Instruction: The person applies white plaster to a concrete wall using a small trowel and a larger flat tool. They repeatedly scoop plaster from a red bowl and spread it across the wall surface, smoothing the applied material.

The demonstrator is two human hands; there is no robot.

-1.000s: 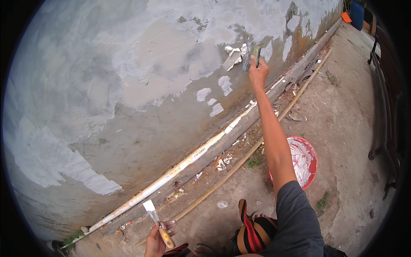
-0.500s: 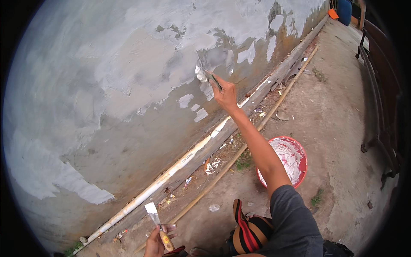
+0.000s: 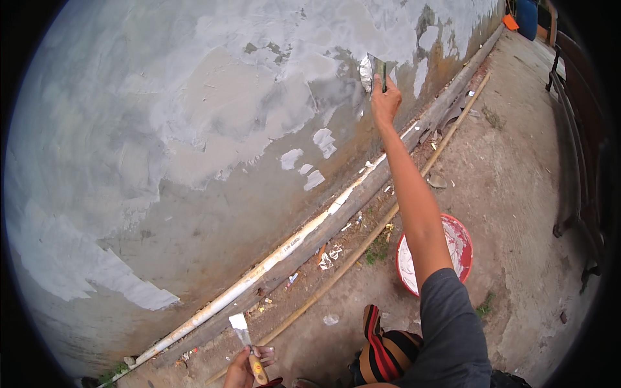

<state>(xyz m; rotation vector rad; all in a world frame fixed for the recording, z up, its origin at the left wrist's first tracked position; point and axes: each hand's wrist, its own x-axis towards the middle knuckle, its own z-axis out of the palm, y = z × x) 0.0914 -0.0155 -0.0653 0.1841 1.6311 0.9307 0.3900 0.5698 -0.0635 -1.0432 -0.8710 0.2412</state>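
Observation:
My right hand (image 3: 386, 100) reaches out at arm's length to the grey wall (image 3: 213, 213) and grips a plastering trowel (image 3: 384, 74) by its dark handle. White putty (image 3: 366, 74) is heaped along the trowel's left edge, close against the wall. Low at the front, my left hand (image 3: 244, 368) is closed round the wooden handle of a putty knife (image 3: 256, 365). White putty coats that knife's blade, which points up and away from me. Pale putty patches (image 3: 220, 90) cover much of the upper wall.
A red tub (image 3: 467, 240) of white putty stands on the ground, partly behind my right arm. A white pipe (image 3: 259, 271) and a bamboo pole (image 3: 323, 289) run along the wall's foot amid litter. A dark bench (image 3: 576, 142) is at right; a blue barrel (image 3: 526, 19) stands far back.
My right hand has carried the trowel along the wall to the right and farther away. The left hand still holds the putty knife in nearly the same place.

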